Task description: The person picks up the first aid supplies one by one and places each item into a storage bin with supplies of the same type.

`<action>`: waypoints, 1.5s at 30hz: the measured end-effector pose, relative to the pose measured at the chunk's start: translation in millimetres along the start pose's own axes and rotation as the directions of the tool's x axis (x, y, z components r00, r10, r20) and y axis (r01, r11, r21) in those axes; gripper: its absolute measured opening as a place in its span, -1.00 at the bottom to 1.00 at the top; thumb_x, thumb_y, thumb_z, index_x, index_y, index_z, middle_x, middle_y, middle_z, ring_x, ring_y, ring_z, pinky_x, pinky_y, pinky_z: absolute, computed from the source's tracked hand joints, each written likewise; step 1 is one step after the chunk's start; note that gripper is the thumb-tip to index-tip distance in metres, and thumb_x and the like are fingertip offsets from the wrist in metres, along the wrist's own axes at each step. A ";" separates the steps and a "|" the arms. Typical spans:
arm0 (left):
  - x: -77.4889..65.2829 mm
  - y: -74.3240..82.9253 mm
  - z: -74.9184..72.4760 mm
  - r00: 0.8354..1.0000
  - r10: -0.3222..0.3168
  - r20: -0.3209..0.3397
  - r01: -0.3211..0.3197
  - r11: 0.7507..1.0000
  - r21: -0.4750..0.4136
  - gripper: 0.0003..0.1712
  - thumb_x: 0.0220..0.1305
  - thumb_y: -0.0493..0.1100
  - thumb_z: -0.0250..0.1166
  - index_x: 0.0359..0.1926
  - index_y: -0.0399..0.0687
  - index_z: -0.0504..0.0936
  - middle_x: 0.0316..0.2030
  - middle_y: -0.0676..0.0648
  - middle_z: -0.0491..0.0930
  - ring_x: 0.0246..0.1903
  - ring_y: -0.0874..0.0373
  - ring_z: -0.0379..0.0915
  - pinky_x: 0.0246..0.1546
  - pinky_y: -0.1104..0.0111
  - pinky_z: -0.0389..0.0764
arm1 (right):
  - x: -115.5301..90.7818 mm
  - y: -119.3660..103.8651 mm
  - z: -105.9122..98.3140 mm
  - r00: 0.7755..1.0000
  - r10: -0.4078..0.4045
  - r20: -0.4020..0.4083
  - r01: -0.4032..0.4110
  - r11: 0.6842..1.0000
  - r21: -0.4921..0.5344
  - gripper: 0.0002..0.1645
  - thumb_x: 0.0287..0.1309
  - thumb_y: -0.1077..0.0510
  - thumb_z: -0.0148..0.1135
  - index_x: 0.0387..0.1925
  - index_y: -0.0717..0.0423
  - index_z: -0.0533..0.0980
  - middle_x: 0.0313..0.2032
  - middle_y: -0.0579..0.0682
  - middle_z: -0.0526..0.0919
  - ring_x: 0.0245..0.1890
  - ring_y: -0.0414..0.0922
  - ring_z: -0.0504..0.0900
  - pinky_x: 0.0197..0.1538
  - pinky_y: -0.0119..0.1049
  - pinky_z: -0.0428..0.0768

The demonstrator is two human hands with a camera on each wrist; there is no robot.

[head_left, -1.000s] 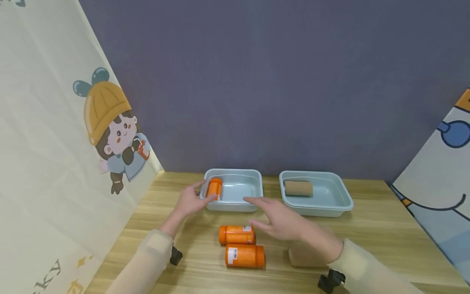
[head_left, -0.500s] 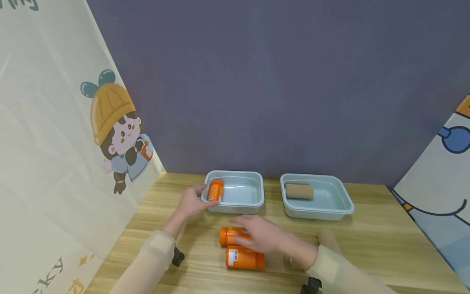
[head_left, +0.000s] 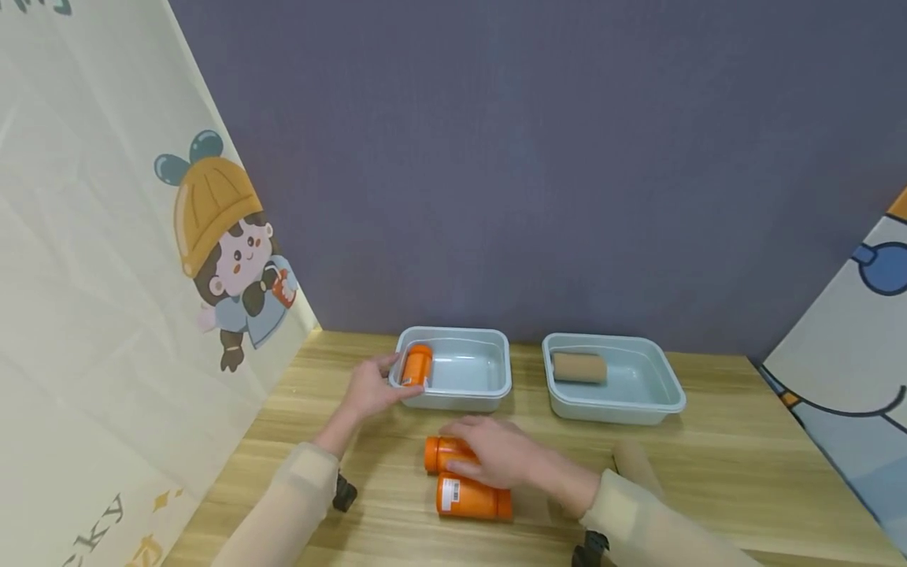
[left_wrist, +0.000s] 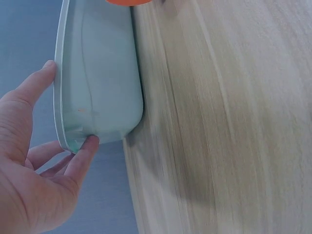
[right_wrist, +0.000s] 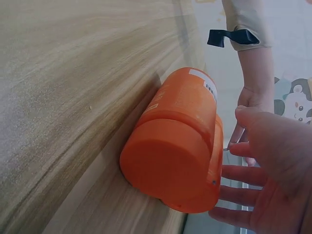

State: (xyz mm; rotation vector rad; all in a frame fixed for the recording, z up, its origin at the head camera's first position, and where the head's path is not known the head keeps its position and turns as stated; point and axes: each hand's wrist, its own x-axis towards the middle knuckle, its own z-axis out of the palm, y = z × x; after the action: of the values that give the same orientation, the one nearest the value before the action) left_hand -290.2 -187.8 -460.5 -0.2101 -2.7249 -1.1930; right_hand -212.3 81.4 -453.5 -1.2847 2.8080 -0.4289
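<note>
At the left corner of the left pale-blue plastic tray [head_left: 457, 402], my left hand [head_left: 370, 388] holds the rim with thumb and fingertips. In that tray an orange capped bottle [head_left: 418, 364] leans along the left wall. Two more orange bottles lie side by side on the table: a far one [head_left: 441, 455] and a near one [head_left: 473, 498] with a white label. My right hand [head_left: 499, 450] is over the far bottle and hides its right end. The right wrist view has its straight fingers [right_wrist: 239, 196] along the bottle's far side, the thumb standing off above.
To the right stands a second pale-blue tray [head_left: 616, 413] with a brown cardboard tube [head_left: 579, 368] in it. Another brown tube [head_left: 636, 466] lies on the wooden table [head_left: 737, 472], partly behind my right sleeve. A dark grey partition [head_left: 524, 173] rises behind the trays.
My right hand has come left and toward me, from before the left tray to the far bottle. My left hand keeps to the tray corner, its thumb slightly shifted.
</note>
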 end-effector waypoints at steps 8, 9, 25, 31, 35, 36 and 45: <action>3.0 0.6 0.8 1.000 0.015 0.006 -0.015 1.000 0.010 0.03 -0.01 0.10 0.72 0.38 -0.38 0.56 0.34 -0.34 0.59 0.31 -0.25 0.58 0.29 -0.05 0.66 | 4.8 0.6 4.4 1.000 0.009 0.022 -0.008 0.999 -0.032 -0.40 0.45 -0.15 0.30 0.38 -0.02 0.55 0.31 -0.03 0.69 0.28 -0.05 0.69 0.33 -0.05 0.68; 3.5 1.0 0.5 1.000 0.018 0.007 -0.018 1.000 0.007 0.03 0.00 0.10 0.72 0.38 -0.37 0.55 0.35 -0.34 0.59 0.32 -0.26 0.58 0.29 -0.05 0.66 | 5.4 0.3 4.5 1.000 0.010 0.022 -0.009 0.999 -0.031 -0.41 0.45 -0.15 0.31 0.38 -0.02 0.55 0.31 -0.03 0.69 0.28 -0.05 0.69 0.32 -0.05 0.68; 2.5 1.3 -2.4 0.999 0.019 0.025 -0.019 1.000 0.014 0.04 0.02 0.09 0.71 0.38 -0.43 0.53 0.36 -0.38 0.56 0.34 -0.30 0.55 0.32 -0.07 0.63 | 18.4 0.6 8.6 0.997 0.011 0.076 -0.006 0.998 -0.066 -0.39 0.33 -0.07 0.45 0.34 -0.04 0.56 0.24 -0.08 0.73 0.20 -0.10 0.73 0.19 -0.11 0.75; 2.0 -1.0 -0.4 1.000 0.026 0.014 -0.026 1.000 0.015 0.03 -0.01 0.11 0.71 0.36 -0.41 0.56 0.34 -0.35 0.59 0.35 -0.29 0.54 0.32 -0.09 0.63 | 22.7 1.3 7.5 0.995 0.026 0.091 -0.022 0.999 -0.043 -0.38 0.23 -0.04 0.55 0.28 -0.05 0.60 0.16 -0.13 0.76 0.11 -0.13 0.74 0.17 -0.15 0.75; 2.9 -1.9 1.2 0.999 0.030 0.020 -0.031 0.999 0.018 0.03 0.00 0.11 0.71 0.36 -0.41 0.56 0.34 -0.35 0.60 0.33 -0.28 0.56 0.30 -0.07 0.65 | 23.4 1.5 6.6 0.993 0.043 0.107 -0.039 0.999 -0.033 -0.38 0.22 -0.02 0.56 0.28 -0.03 0.60 0.14 -0.09 0.76 0.10 -0.12 0.73 0.20 -0.15 0.73; 3.2 -2.2 1.7 0.999 0.030 0.021 -0.030 0.999 0.018 0.03 -0.01 0.12 0.71 0.36 -0.40 0.56 0.34 -0.35 0.60 0.32 -0.27 0.57 0.29 -0.06 0.66 | 23.3 1.6 6.5 0.994 0.043 0.105 -0.039 0.999 -0.035 -0.37 0.22 -0.01 0.55 0.29 -0.02 0.59 0.14 -0.07 0.75 0.10 -0.12 0.73 0.21 -0.15 0.72; 2.9 -0.8 -0.1 0.999 0.034 0.016 -0.034 0.999 -0.001 0.05 0.00 0.10 0.71 0.37 -0.44 0.53 0.35 -0.38 0.57 0.33 -0.29 0.56 0.29 -0.07 0.65 | 25.4 2.0 -15.0 0.999 -0.009 0.034 0.010 1.000 -0.004 -0.34 0.28 0.02 0.53 0.35 0.08 0.55 0.25 -0.04 0.71 0.24 -0.09 0.68 0.38 -0.15 0.64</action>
State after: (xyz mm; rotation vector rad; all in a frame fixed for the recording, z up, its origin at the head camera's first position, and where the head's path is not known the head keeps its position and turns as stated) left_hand -293.3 -188.3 -460.5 -0.2659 -2.7232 -1.1891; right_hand -232.5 67.3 -437.3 -1.2939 2.7773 -0.3978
